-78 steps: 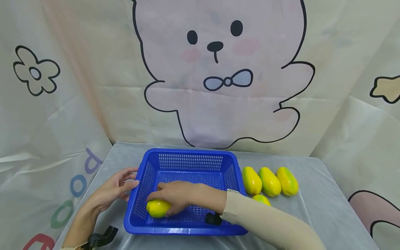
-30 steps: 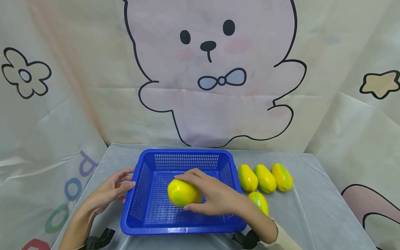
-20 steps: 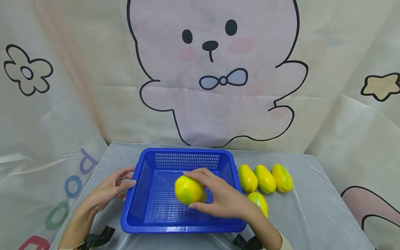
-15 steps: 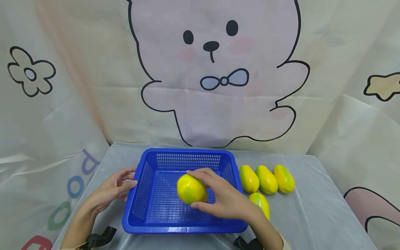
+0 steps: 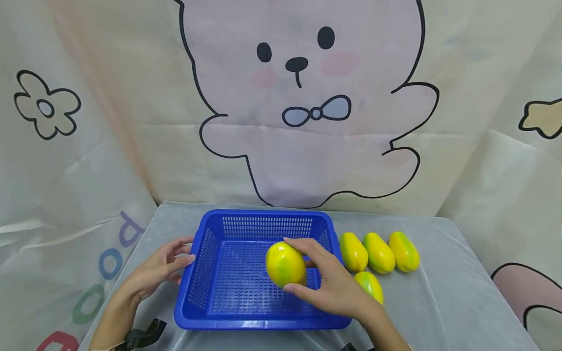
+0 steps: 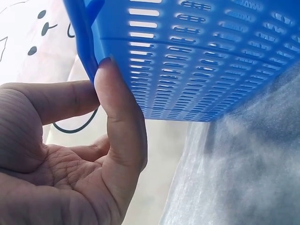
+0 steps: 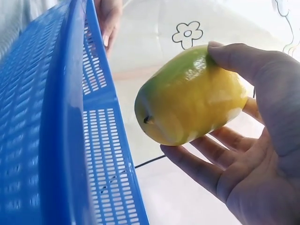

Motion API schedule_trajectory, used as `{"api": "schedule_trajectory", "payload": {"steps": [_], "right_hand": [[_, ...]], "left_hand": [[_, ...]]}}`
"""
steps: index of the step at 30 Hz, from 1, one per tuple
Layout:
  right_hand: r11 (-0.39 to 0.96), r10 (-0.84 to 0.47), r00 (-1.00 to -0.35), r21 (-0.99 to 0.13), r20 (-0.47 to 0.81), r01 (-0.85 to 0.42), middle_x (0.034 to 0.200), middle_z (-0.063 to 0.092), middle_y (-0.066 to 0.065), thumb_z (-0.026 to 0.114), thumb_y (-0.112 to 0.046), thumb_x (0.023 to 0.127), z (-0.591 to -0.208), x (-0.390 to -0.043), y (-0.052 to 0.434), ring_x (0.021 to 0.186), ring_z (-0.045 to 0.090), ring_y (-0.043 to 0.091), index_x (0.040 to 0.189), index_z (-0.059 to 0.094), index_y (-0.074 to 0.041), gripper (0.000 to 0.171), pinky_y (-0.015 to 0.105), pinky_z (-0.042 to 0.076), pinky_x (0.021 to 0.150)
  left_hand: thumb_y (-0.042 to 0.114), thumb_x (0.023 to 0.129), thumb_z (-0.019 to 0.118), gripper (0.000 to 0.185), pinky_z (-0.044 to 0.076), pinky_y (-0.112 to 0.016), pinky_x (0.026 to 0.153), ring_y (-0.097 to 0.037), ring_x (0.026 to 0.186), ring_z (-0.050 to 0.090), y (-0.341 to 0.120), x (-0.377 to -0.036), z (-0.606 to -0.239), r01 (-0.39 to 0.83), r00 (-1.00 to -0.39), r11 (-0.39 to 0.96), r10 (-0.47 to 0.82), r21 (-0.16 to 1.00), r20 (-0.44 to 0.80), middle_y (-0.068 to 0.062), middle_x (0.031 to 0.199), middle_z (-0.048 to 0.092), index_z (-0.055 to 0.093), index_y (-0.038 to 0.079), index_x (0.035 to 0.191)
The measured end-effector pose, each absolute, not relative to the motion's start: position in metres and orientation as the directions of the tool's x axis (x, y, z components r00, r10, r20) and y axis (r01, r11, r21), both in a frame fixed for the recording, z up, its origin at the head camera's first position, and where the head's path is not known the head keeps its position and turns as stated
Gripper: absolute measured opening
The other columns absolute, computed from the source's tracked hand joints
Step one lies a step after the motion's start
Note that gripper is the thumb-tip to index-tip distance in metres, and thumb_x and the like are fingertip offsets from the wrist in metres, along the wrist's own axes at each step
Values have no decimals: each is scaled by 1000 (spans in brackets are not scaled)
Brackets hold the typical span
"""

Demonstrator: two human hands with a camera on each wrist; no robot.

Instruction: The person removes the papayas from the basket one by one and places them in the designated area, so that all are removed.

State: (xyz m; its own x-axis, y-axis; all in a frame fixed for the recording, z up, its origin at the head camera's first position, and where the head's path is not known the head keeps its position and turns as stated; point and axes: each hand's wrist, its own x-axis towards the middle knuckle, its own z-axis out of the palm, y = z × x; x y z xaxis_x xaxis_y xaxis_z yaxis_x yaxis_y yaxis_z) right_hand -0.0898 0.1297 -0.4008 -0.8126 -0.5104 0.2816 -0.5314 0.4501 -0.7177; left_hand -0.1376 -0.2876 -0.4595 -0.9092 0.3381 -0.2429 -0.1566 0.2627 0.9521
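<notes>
My right hand grips a yellow-green mango, thumb and fingers curled round it, held above the right half of the blue basket. My left hand rests against the basket's left wall, fingers nearly straight, thumb pressed on the rim. Four more mangoes lie on the grey table just beside the basket's right edge.

The right hand hides part of the held mango and part of the fourth mango near the basket's right edge; the lower picture edge crops both forearms.
</notes>
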Motion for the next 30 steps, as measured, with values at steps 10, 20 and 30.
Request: {"api": "schedule_trajectory", "payload": {"steps": [10,20,30], "right_hand": [[516,-417,-874,-727,250,-454,148,56,-8,81,-41,94,-404,-86,149,122,60,9,157,41,-40,75,30,61,97],[529,-339,-910,-752,237,-393,153,55,-5,82,-39,93,-413,-83,163,118,63,11,156,43,-37,73,29,62,92],[531,-296,-897,-725,328,-440,148,60,-3,85,-24,90,-417,-77,180,120,67,10,156,45,-30,78,30,63,88]], "left_hand": [[22,106,62,73,63,-38,69,-20,95,71,-288,-139,-459,-154,-902,266,356,952,-245,-35,145,51,23,-6,161],[21,106,62,73,62,-38,68,-19,99,70,-289,-135,-460,-151,-909,263,343,953,-238,-36,145,51,23,-7,161],[22,105,63,72,63,-39,68,-20,97,71,-285,-137,-459,-146,-918,280,319,949,-235,-36,145,51,25,-7,160]]}}
